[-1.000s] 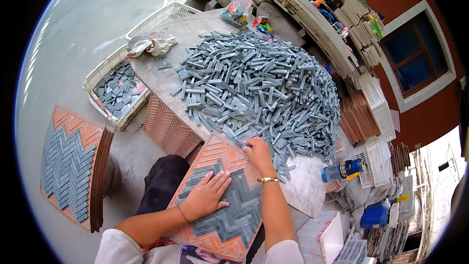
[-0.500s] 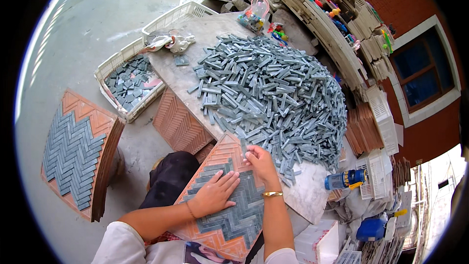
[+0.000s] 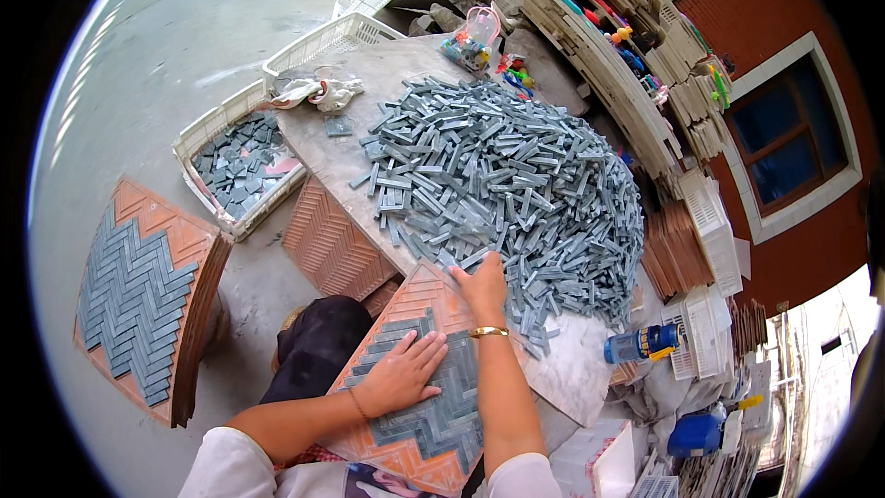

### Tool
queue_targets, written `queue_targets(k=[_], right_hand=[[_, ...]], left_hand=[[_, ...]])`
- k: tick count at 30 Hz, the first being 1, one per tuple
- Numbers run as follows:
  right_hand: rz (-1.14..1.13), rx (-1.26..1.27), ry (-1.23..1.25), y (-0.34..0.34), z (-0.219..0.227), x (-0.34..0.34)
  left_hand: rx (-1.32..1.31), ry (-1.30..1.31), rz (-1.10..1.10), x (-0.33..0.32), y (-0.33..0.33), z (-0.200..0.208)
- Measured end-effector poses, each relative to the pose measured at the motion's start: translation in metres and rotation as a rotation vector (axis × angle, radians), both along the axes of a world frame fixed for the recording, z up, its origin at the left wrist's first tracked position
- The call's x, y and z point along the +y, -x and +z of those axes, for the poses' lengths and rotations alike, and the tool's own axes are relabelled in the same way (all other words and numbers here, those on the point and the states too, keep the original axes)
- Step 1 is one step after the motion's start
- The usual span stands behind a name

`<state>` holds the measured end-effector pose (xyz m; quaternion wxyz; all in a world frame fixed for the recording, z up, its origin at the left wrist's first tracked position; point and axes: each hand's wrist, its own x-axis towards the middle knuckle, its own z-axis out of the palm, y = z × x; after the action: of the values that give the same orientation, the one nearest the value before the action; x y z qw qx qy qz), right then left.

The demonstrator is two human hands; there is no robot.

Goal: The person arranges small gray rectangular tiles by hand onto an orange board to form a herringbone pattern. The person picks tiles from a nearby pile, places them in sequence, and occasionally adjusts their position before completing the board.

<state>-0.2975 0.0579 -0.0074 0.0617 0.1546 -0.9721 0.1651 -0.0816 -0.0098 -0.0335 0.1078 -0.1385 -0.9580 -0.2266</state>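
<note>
Fingers (image 3: 430, 351) of left hand (image 3: 395, 382) slightly parted on grey strips (image 3: 449, 409)

White sleeves (image 3: 226, 470), a gold bangle (image 3: 489, 332) and dark trousers (image 3: 323, 339) are worn.

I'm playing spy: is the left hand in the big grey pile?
No, the left hand lies on grey pieces set in the orange tray.

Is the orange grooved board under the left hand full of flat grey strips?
Partly full: the orange grooved board has grey strips across its middle, bare grooves at both ends.
</note>
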Motion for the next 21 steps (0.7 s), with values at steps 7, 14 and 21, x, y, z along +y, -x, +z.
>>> queue_targets(k=[7, 14, 21], right_hand=[[-0.041, -0.548, 0.825, 0.013, -0.003, 0.047], [0.090, -0.811, 0.908, -0.017, 0.011, 0.047], [0.530, -0.711, 0.514, -0.042, 0.007, 0.020]], left_hand=[[0.012, -0.020, 0.011, 0.002, -0.001, -0.001], [0.023, -0.031, 0.004, 0.000, -0.001, 0.001], [-0.019, -0.075, -0.065, -0.016, -0.031, 0.009]])
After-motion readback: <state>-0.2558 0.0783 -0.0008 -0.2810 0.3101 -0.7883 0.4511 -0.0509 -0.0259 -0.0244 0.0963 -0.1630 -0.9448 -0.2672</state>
